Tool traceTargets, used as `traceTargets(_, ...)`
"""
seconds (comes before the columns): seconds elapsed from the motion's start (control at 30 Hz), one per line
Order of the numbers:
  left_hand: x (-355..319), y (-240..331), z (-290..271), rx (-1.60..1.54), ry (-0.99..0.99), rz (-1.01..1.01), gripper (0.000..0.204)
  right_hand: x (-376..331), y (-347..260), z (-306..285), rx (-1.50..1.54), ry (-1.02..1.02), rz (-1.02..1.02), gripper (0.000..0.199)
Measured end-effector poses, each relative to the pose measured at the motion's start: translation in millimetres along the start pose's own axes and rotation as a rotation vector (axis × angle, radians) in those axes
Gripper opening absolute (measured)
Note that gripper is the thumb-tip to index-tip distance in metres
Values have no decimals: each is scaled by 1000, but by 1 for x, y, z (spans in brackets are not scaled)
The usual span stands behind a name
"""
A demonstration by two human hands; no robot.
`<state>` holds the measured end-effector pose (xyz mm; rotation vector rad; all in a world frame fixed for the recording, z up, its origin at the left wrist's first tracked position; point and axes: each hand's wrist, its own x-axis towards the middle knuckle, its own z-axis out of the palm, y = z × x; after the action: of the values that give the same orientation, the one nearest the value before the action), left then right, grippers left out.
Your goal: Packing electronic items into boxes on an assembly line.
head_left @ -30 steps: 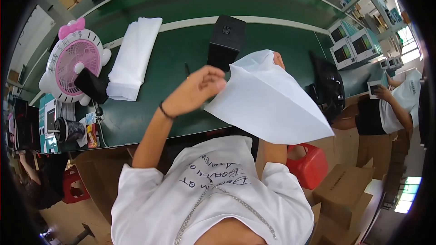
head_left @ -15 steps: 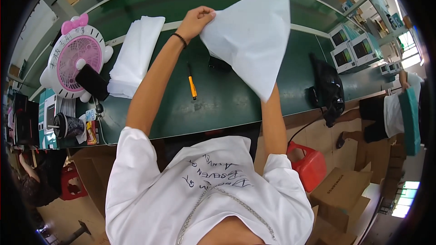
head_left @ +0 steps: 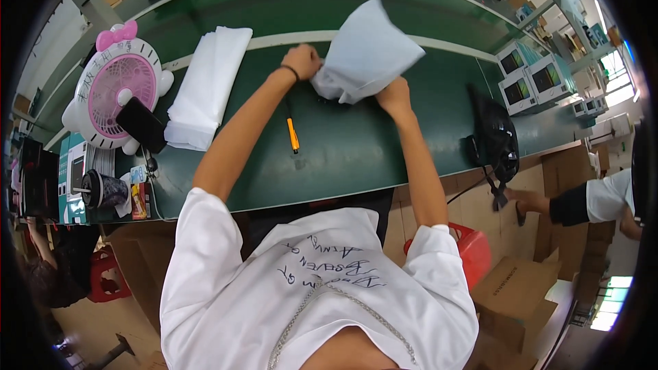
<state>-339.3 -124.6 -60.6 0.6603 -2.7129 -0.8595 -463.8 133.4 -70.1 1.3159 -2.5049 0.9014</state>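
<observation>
A thin white wrapping sheet [head_left: 363, 55] stands crumpled over the green bench, its upper corners raised and its lower part bunched up. My left hand [head_left: 303, 62] is closed at the sheet's left edge. At its lower right, my right hand [head_left: 395, 96] curls against the sheet, with some fingers hidden behind it. A sliver of something dark shows under the bunched part; the rest is covered. Nearer to me lies a yellow-handled screwdriver [head_left: 293, 136], apart from both hands.
Left on the bench [head_left: 329, 164] are a folded stack of white sheets [head_left: 209, 89], a pink-and-white fan [head_left: 123, 96], a black phone [head_left: 140, 125] and a lidded cup [head_left: 103, 188]. A black bag [head_left: 497, 137] and several boxes [head_left: 534, 75] are at the right. Another person [head_left: 610, 199] is beyond.
The white sheet has come down from high up and bunches over the dark object on the bench. My left hand has lowered; my right hand has come out from behind the sheet.
</observation>
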Motion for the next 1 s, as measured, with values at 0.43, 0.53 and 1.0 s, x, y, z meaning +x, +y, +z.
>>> traceTargets(0.43, -45, 33, -11, -367, -454, 575, 139, -15, -26, -14, 720, -399, -48, 120)
traceTargets(0.53, -49, 34, -1, -279, -434, 494, 136, -17, -25, -3, 626, -374, -51, 111)
traceTargets(1.0, -129, 140, -44, -1467, -593, -125, 72, 18, -79, -165, 174, -462, 127, 69)
